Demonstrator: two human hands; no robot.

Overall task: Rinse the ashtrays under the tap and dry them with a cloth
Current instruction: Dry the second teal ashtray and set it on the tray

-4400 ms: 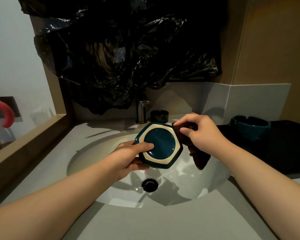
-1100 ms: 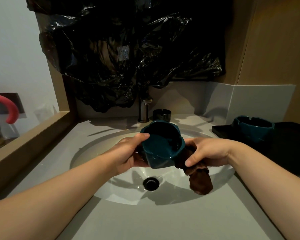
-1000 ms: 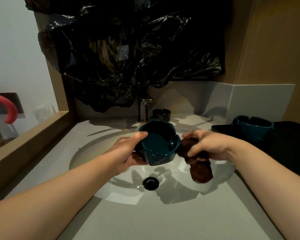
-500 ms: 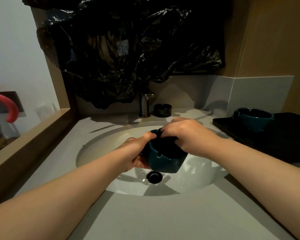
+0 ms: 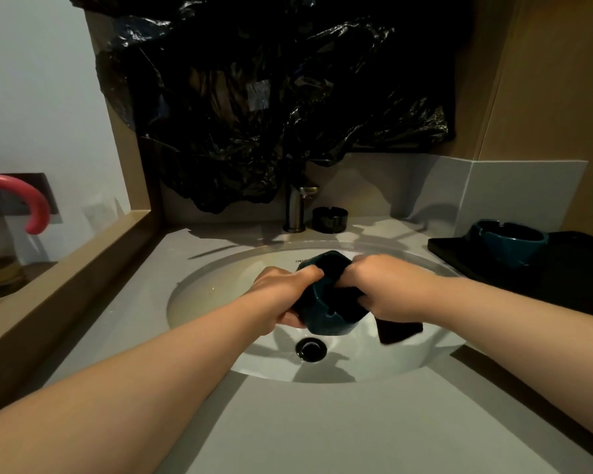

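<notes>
Over the white basin (image 5: 220,289) I hold a teal ashtray (image 5: 322,316), its opening facing up. My left hand (image 5: 285,295) grips its left wall, thumb over the rim. My right hand (image 5: 387,289) grips a dark brown cloth (image 5: 397,331) and pushes part of it down into the ashtray's bowl; the cloth's loose end hangs below my right wrist. The inside of the ashtray is hidden by the cloth. A second teal ashtray (image 5: 509,242) stands on a black tray (image 5: 569,275) at the right. A small black ashtray (image 5: 330,218) sits beside the tap (image 5: 297,208).
The drain (image 5: 311,348) lies below the held ashtray. Black plastic sheeting (image 5: 271,97) hangs over the wall behind the tap. A wooden ledge (image 5: 65,278) runs along the left, with a pink hooked handle (image 5: 24,203) beyond it. Grey counter (image 5: 305,432) spreads in front.
The ashtray was turned from bottom-facing to opening up. My right hand moved the cloth from beside the ashtray onto and into its bowl. Both hands stay over the basin.
</notes>
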